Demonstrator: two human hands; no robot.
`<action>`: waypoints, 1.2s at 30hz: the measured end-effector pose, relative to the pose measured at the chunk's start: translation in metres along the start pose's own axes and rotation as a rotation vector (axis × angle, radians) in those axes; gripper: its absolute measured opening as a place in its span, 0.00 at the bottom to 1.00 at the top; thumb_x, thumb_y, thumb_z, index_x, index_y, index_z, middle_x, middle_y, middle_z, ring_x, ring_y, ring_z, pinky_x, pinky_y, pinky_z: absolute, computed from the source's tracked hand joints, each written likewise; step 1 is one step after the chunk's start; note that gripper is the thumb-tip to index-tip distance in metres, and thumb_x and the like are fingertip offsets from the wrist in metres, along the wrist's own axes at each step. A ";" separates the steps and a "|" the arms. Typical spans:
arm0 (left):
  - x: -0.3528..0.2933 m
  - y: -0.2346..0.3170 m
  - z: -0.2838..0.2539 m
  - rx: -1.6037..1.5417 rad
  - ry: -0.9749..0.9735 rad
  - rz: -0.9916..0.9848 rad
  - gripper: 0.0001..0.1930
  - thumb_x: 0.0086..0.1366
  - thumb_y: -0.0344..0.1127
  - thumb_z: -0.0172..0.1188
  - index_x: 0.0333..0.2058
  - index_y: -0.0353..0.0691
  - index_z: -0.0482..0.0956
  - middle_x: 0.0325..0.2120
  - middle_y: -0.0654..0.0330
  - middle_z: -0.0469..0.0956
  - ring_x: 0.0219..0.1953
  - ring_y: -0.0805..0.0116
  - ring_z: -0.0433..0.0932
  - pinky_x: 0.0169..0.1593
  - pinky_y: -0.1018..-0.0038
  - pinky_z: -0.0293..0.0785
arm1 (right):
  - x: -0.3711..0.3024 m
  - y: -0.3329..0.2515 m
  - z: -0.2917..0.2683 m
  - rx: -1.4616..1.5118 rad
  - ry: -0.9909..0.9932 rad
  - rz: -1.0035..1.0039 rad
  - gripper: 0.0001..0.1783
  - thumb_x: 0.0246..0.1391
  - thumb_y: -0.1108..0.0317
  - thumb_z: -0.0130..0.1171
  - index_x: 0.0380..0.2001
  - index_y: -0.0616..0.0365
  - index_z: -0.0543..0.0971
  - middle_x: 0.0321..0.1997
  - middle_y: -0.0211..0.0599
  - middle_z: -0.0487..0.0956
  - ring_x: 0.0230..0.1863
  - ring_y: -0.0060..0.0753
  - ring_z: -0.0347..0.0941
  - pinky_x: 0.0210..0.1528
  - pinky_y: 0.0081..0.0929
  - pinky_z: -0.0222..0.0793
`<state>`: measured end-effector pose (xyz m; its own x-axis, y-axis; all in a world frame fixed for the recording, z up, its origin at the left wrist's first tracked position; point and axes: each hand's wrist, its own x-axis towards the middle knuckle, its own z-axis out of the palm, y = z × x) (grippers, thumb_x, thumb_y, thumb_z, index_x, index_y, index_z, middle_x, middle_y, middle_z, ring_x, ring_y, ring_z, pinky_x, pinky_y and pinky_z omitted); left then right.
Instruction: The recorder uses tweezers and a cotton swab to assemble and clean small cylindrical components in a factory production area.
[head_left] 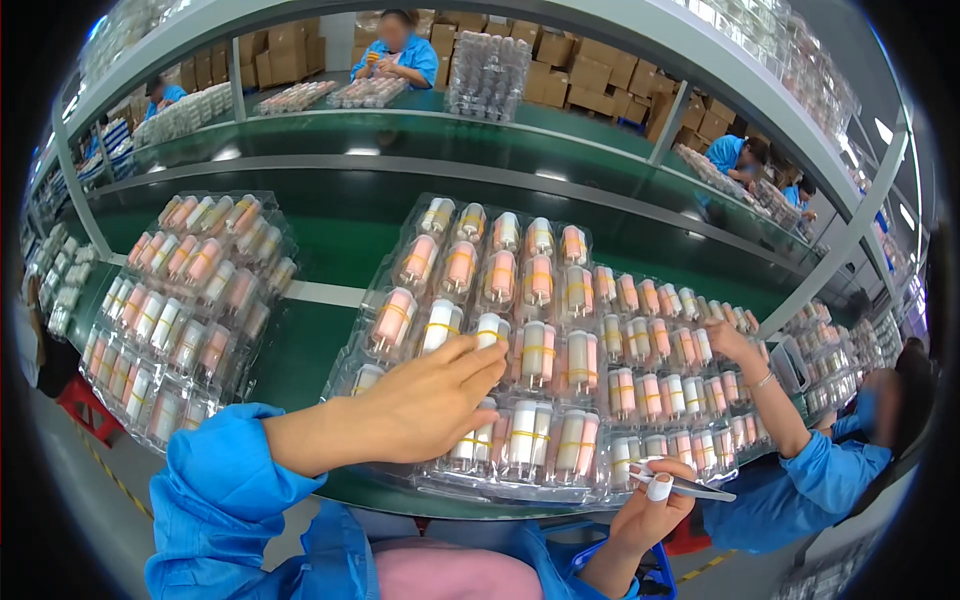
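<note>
My left hand (420, 400) reaches over a clear plastic tray (345, 370) near the front edge of the green work surface. Its fingers are stretched out, with the thumb apart, over white and pink cylinder bundles. A white bundle (438, 328) sits just beyond the knuckles, and another bundle (528, 440) lies right of the thumb. Yellow bands circle the bundles, and thin prongs show at the lower ends of several. At the tray's near right side, my right hand (650, 505) is closed around metal tweezers (700, 490). A white cover sits on one of its fingertips.
More filled trays (165, 330) stand at the left. To the right, a co-worker's hand (728, 342) touches bundles in the adjoining tray. A grey metal frame (480, 180) spans the bench. Beyond it are other seated workers, stacked clear trays (488, 75) and cardboard boxes (590, 72).
</note>
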<state>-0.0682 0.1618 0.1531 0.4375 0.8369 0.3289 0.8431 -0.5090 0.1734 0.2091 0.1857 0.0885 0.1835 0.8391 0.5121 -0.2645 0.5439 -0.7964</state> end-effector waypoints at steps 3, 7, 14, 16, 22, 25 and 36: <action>0.006 0.004 0.002 0.028 -0.034 0.018 0.27 0.60 0.38 0.56 0.52 0.23 0.65 0.58 0.44 0.61 0.55 0.46 0.62 0.59 0.63 0.61 | -0.002 0.004 -0.006 -0.027 -0.003 -0.002 0.13 0.54 0.64 0.58 0.32 0.66 0.72 0.31 0.35 0.70 0.27 0.21 0.71 0.31 0.17 0.73; 0.011 0.008 0.008 0.104 -0.045 -0.053 0.26 0.62 0.38 0.54 0.51 0.22 0.65 0.58 0.42 0.60 0.52 0.48 0.63 0.56 0.63 0.62 | -0.002 0.010 -0.018 0.004 -0.003 -0.007 0.13 0.54 0.65 0.58 0.32 0.66 0.72 0.32 0.36 0.71 0.28 0.23 0.72 0.32 0.19 0.73; 0.026 -0.006 -0.010 -0.067 -0.127 -0.167 0.24 0.60 0.37 0.56 0.52 0.28 0.67 0.55 0.45 0.65 0.49 0.48 0.66 0.54 0.61 0.63 | -0.004 0.010 -0.031 -0.002 0.026 -0.012 0.13 0.55 0.65 0.58 0.33 0.67 0.73 0.33 0.38 0.72 0.30 0.26 0.74 0.32 0.18 0.73; 0.043 -0.005 -0.025 -0.032 -0.181 -0.184 0.23 0.61 0.39 0.54 0.52 0.30 0.69 0.50 0.47 0.68 0.48 0.49 0.66 0.54 0.60 0.62 | -0.004 0.008 -0.032 -0.020 0.031 -0.014 0.13 0.55 0.65 0.58 0.34 0.67 0.73 0.32 0.37 0.73 0.29 0.26 0.74 0.32 0.18 0.73; 0.071 -0.015 0.032 0.090 0.041 -0.232 0.22 0.61 0.43 0.54 0.48 0.33 0.71 0.45 0.49 0.70 0.51 0.50 0.64 0.51 0.57 0.62 | -0.016 0.002 -0.024 0.022 0.092 0.049 0.13 0.51 0.68 0.61 0.35 0.67 0.72 0.30 0.40 0.74 0.27 0.26 0.74 0.28 0.17 0.72; 0.075 -0.005 0.033 0.040 0.102 -0.189 0.21 0.59 0.39 0.58 0.47 0.34 0.68 0.45 0.49 0.69 0.50 0.50 0.65 0.50 0.58 0.63 | -0.019 -0.006 -0.026 0.058 0.103 0.096 0.12 0.49 0.72 0.61 0.35 0.67 0.72 0.30 0.43 0.76 0.23 0.26 0.74 0.25 0.15 0.72; 0.030 0.040 -0.024 -1.000 0.380 -0.266 0.28 0.52 0.28 0.67 0.49 0.36 0.63 0.45 0.49 0.75 0.47 0.63 0.75 0.50 0.69 0.69 | -0.036 -0.025 -0.013 0.078 -0.043 0.407 0.13 0.44 0.84 0.59 0.37 0.70 0.73 0.33 0.51 0.78 0.27 0.35 0.79 0.27 0.23 0.79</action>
<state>-0.0293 0.1615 0.1924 0.0101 0.9146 0.4042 0.1871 -0.3988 0.8977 0.2211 0.1416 0.0862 0.0096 0.9846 0.1747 -0.3782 0.1653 -0.9109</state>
